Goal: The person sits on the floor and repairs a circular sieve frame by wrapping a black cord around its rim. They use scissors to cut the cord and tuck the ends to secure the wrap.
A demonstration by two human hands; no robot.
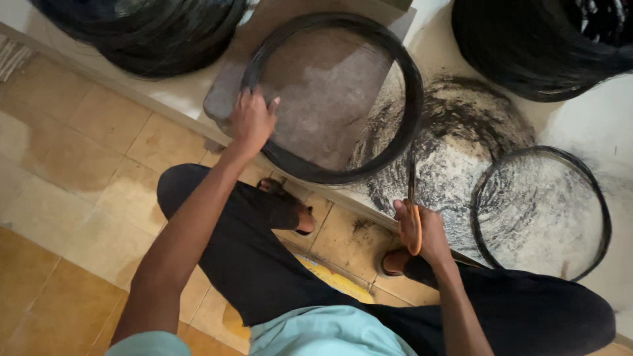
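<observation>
A round coil of thin black wire [402, 79] lies on a grey slab [323, 92] in front of me. My left hand [250, 118] rests on the coil's left edge, fingers spread over the wire. My right hand [422, 231] grips an orange-handled cutter [413, 217] whose dark blades point up to the coil's lower right edge. A second, thinner black wire coil [603, 211] lies to the right on the white, soot-marked surface [455, 151].
Large bundles of black wire sit at the back left [151, 33] and back right [527, 46]. My legs in dark trousers [250, 250] and sandalled feet [290, 204] rest on the tan tiled floor [72, 171], beside the raised ledge.
</observation>
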